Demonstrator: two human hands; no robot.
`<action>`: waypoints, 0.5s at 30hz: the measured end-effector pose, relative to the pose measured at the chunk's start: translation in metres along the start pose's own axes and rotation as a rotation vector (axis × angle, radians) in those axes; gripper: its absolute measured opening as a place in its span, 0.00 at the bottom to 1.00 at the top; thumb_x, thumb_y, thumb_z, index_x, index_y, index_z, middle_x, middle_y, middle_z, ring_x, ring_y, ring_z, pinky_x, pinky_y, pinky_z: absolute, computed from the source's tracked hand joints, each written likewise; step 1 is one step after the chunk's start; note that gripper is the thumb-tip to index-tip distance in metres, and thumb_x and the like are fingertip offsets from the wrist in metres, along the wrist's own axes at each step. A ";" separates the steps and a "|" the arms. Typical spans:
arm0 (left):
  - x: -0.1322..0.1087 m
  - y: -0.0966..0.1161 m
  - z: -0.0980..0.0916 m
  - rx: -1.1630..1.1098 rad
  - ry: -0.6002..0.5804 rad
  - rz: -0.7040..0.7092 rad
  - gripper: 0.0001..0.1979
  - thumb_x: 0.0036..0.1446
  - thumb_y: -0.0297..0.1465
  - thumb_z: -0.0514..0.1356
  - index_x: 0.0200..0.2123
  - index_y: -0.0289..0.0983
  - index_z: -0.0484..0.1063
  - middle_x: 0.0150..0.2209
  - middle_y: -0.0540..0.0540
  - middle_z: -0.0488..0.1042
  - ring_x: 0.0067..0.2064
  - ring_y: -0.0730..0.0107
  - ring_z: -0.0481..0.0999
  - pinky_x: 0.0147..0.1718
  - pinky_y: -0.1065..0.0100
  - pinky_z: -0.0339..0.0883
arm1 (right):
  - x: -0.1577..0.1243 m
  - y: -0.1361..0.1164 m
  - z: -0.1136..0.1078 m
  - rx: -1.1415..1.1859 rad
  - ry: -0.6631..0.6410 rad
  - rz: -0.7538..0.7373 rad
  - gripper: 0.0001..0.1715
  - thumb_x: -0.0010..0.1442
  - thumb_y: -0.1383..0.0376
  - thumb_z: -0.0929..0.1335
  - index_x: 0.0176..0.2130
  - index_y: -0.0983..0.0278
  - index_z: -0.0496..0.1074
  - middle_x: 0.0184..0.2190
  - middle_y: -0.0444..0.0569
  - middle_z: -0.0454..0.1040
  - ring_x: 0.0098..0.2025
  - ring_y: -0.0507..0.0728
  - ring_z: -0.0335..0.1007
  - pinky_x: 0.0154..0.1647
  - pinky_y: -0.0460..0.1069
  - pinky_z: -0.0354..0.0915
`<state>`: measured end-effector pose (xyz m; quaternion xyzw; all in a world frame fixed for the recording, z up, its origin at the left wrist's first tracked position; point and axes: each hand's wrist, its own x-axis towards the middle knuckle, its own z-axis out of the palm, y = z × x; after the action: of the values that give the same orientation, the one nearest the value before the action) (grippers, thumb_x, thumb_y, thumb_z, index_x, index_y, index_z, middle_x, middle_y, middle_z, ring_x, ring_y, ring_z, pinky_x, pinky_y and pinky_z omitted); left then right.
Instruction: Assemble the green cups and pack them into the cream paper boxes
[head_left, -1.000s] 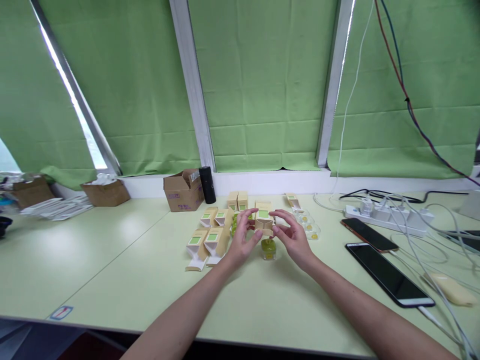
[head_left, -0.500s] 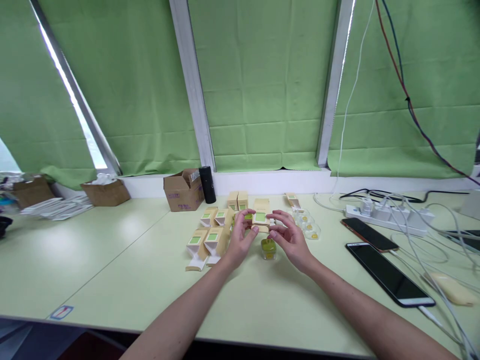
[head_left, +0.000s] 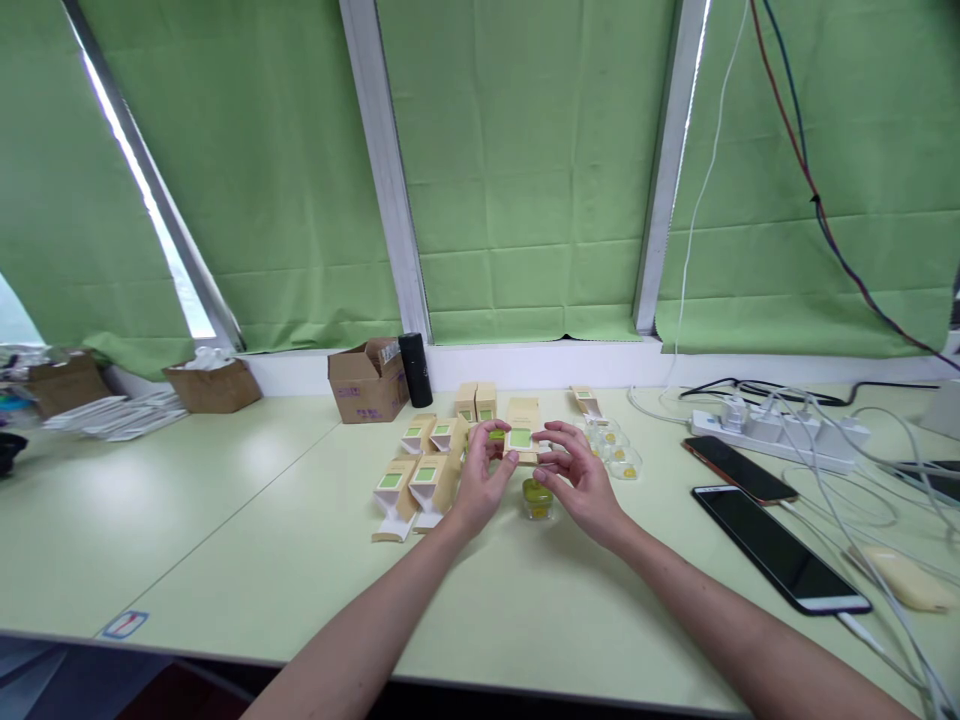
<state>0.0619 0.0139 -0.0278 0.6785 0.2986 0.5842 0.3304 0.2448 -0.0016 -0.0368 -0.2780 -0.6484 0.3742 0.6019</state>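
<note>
Between my hands is a small cream box (head_left: 522,440) with a green square on it. My left hand (head_left: 484,475) has its fingers curled against the box's left side. My right hand (head_left: 577,478) touches the right side with its fingers bent. Just below the box, a small clear jar with a green lid (head_left: 537,498) stands on the table. To the left are several cream boxes with open flaps (head_left: 426,480). Several clear round containers with yellow spots (head_left: 616,455) lie to the right.
Two upright cream boxes (head_left: 475,401), a brown carton (head_left: 367,382) and a black bottle (head_left: 415,370) stand at the back. On the right are two phones (head_left: 780,548), a power strip (head_left: 772,437) and tangled white cables. Envelopes (head_left: 120,415) lie far left.
The small box between my hands has tilted slightly, and my right fingers have shifted a little. The jar and the other boxes stay in place.
</note>
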 end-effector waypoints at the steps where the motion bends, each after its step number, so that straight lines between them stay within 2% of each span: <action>1: 0.000 0.000 0.000 0.016 0.000 0.008 0.20 0.66 0.44 0.63 0.55 0.42 0.66 0.51 0.42 0.71 0.49 0.60 0.76 0.52 0.57 0.72 | 0.000 0.000 0.000 -0.002 0.008 0.006 0.23 0.61 0.51 0.76 0.54 0.53 0.76 0.64 0.52 0.58 0.41 0.54 0.79 0.53 0.58 0.78; 6: -0.002 0.003 -0.001 0.117 -0.012 0.050 0.19 0.69 0.45 0.60 0.57 0.43 0.66 0.57 0.40 0.66 0.49 0.63 0.73 0.54 0.57 0.70 | 0.002 -0.001 0.001 0.013 0.047 0.022 0.23 0.62 0.48 0.75 0.52 0.54 0.77 0.63 0.53 0.59 0.38 0.53 0.78 0.47 0.56 0.79; 10: -0.004 0.008 -0.003 0.162 -0.060 0.081 0.22 0.67 0.45 0.62 0.60 0.45 0.69 0.61 0.39 0.62 0.56 0.57 0.71 0.58 0.54 0.68 | 0.003 -0.002 0.001 0.020 0.056 0.013 0.22 0.63 0.49 0.75 0.52 0.54 0.77 0.64 0.54 0.60 0.38 0.55 0.79 0.46 0.57 0.79; 15: -0.003 0.009 -0.001 0.178 -0.024 0.074 0.19 0.66 0.43 0.64 0.57 0.44 0.73 0.62 0.39 0.61 0.60 0.55 0.70 0.58 0.55 0.69 | 0.003 -0.001 0.001 0.020 0.070 0.005 0.19 0.63 0.50 0.75 0.51 0.54 0.77 0.62 0.53 0.61 0.37 0.54 0.79 0.43 0.56 0.79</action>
<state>0.0609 0.0062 -0.0227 0.7227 0.3199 0.5591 0.2506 0.2431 0.0004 -0.0342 -0.2865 -0.6224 0.3722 0.6261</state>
